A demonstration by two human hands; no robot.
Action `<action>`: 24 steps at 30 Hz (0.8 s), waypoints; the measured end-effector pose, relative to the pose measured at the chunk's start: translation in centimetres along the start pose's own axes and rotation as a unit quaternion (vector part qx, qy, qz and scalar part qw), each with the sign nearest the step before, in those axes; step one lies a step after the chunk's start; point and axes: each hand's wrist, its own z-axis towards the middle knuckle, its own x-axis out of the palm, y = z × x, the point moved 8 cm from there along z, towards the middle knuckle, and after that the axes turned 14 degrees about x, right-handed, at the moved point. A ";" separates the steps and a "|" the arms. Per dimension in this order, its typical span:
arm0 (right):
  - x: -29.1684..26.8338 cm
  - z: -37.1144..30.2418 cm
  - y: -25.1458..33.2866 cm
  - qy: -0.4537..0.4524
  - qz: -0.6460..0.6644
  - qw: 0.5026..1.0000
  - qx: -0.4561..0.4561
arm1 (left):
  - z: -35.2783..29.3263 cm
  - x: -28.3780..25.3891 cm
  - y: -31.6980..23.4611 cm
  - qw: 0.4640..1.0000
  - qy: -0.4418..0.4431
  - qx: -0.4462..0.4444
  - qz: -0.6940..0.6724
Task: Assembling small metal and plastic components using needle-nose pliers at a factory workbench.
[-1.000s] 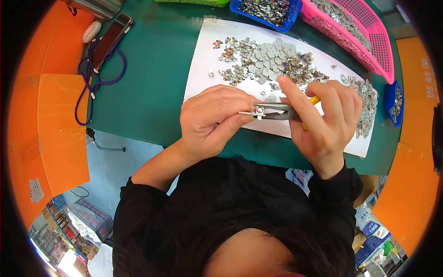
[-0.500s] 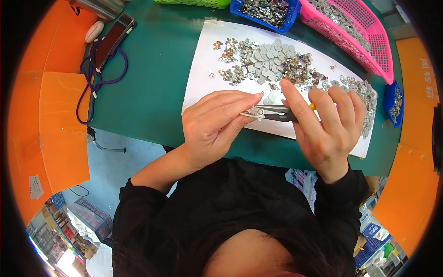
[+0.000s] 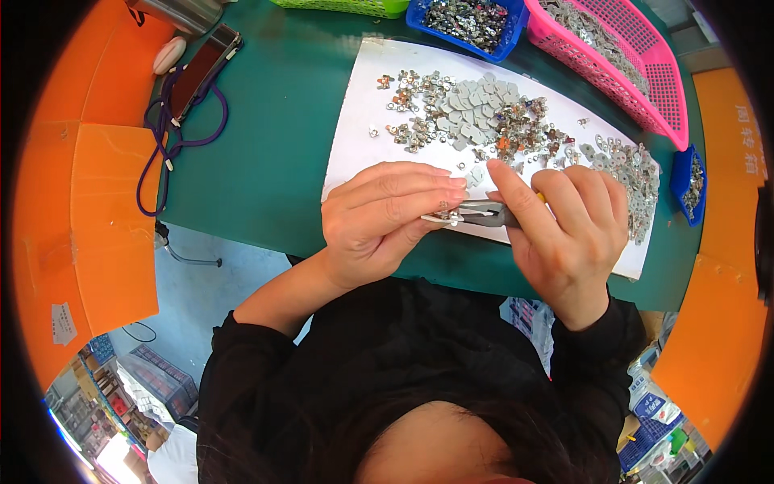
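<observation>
My left hand (image 3: 371,222) pinches a small silvery metal piece (image 3: 442,217) between thumb and fingertips; its fingers hide most of it. My right hand (image 3: 568,242) is wrapped round a pair of pliers (image 3: 501,214) with dark jaws and a bit of yellow handle, its index finger stretched forward. The plier tips meet the small piece at the left fingertips; what exactly they grip is hidden. Beyond both hands, a white board (image 3: 351,105) carries flat grey plates (image 3: 480,105), shiny metal fittings (image 3: 524,133) and more pale pieces (image 3: 633,181). One grey plate (image 3: 475,177) lies just past the pliers.
At the back stand a blue tray (image 3: 505,53) of small parts, a pink basket (image 3: 673,121) and a green basket (image 3: 339,6). A smaller blue tray (image 3: 682,173) is at right. A phone (image 3: 197,77) with purple cord lies left, between orange boxes (image 3: 113,218) on either side.
The pliers have dipped slightly toward me and their jaws look closer together. My left fingers now stretch further over the small piece. The whole view has shifted a little.
</observation>
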 end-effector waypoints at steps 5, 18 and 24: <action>-0.2 -0.2 -1.0 -0.028 0.017 0.999 0.021 | -0.3 -0.4 0.7 0.998 -0.045 -0.025 -0.029; -0.4 -0.4 -0.4 -0.055 -0.026 0.998 -0.004 | -0.8 0.3 1.1 0.997 -0.031 -0.051 -0.041; -0.5 -0.3 -0.3 -0.076 -0.022 0.997 -0.004 | -0.8 0.4 1.1 0.997 -0.037 -0.052 -0.047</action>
